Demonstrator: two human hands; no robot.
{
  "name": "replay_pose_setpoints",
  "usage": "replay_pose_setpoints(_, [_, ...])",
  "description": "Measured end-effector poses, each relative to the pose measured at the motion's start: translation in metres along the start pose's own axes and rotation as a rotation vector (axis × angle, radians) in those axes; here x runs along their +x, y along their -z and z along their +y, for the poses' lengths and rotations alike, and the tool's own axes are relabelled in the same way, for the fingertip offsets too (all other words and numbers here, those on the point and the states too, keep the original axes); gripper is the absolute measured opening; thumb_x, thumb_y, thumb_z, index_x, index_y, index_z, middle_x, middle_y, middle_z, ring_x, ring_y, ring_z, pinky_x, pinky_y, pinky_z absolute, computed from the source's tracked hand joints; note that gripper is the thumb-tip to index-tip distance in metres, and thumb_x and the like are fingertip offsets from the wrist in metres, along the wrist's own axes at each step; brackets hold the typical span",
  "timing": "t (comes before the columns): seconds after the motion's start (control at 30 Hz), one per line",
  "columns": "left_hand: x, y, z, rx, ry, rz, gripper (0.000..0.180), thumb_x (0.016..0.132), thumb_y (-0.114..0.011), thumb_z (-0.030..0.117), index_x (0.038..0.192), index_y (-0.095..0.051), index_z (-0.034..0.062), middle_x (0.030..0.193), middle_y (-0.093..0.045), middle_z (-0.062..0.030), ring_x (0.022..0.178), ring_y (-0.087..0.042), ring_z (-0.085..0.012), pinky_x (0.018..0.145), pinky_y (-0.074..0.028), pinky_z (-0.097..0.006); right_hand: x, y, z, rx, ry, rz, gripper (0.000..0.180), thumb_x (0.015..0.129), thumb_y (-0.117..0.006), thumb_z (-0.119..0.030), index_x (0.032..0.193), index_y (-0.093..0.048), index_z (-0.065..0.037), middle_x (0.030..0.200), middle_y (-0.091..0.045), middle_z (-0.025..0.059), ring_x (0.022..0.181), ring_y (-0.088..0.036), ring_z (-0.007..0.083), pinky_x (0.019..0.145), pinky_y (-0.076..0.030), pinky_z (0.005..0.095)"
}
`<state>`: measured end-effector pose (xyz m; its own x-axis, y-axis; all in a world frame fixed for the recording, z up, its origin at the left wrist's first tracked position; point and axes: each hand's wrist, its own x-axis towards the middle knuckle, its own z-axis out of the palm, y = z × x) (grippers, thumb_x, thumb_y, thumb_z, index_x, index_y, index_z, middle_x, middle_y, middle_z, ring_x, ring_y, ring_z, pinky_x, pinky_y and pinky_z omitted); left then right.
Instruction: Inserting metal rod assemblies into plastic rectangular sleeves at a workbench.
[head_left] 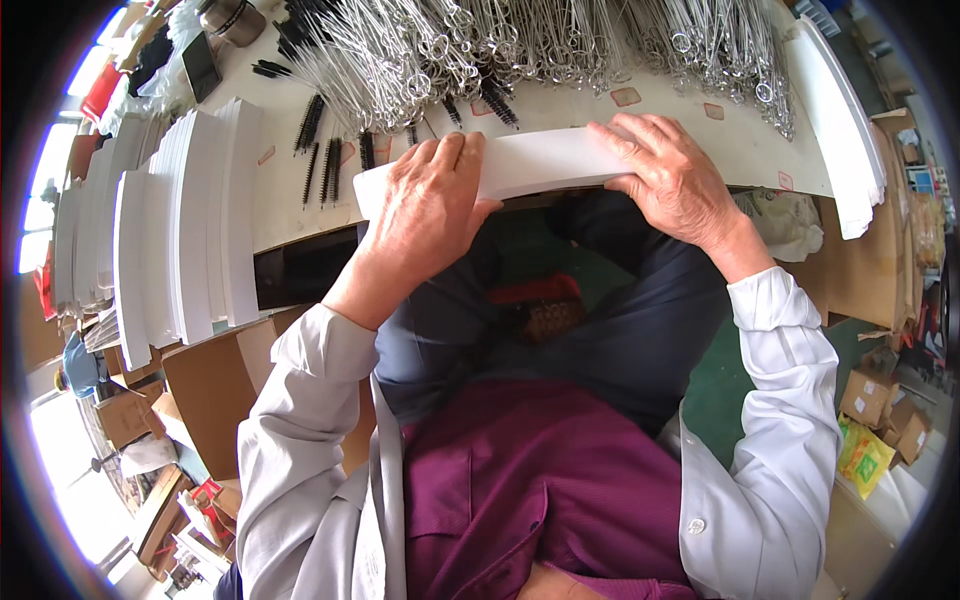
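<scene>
A stack of long white card strips [548, 160] lies across the table's near edge, held at both ends. My left hand [428, 195] is closed over its left part, fingers on top and the thumb at the near side. At the other end my right hand [672, 178] grips it, fingers over the top and thumb against the near edge. How many strips are in the stack I cannot tell. Just beyond it lie wire-handled brushes [430, 60] with looped ends and black bristles, heaped along the far side. A few brushes [330, 170] lie loose to the left of my left hand.
More white strips stand in stacks at the left [190, 220] and along the right edge [838, 120]. A metal cup [232, 20] and a dark phone-like slab [201, 68] are at the far left. Cardboard boxes [205, 400] sit below the table's left side; my legs are under its edge.
</scene>
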<state>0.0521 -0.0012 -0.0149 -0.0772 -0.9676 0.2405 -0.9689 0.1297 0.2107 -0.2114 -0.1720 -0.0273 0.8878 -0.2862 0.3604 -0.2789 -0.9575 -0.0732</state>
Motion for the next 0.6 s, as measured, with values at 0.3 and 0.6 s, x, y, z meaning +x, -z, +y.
replay_pose_setpoints(0.3, [0.015, -0.023, 0.003, -0.023, 0.032, 0.123, 0.051, 0.089, -0.077, 0.022, 0.131, -0.060, -0.0013, 0.120, -0.068, -0.0181, 0.113, -0.065, -0.0365, 0.092, -0.053, -0.046, -0.002, -0.013, 0.017, 0.042, -0.045, 0.051, 0.061, 0.082, -0.081, -0.013, 0.141, -0.065, -0.014, 0.131, -0.065, 0.0106, 0.119, -0.060, 0.0321, 0.105, -0.050, 0.0428])
replay_pose_setpoints(0.6, [-0.001, -0.039, 0.009, 0.031, 0.022, 0.194, 0.063, 0.084, -0.080, 0.027, 0.135, -0.058, -0.0043, 0.131, -0.063, -0.0185, 0.118, -0.060, -0.0359, 0.105, -0.048, -0.047, -0.011, -0.009, 0.004, 0.056, -0.037, -0.012, 0.063, 0.086, -0.076, -0.016, 0.146, -0.059, -0.007, 0.139, -0.061, 0.0134, 0.126, -0.057, 0.0358, 0.110, -0.048, 0.0461])
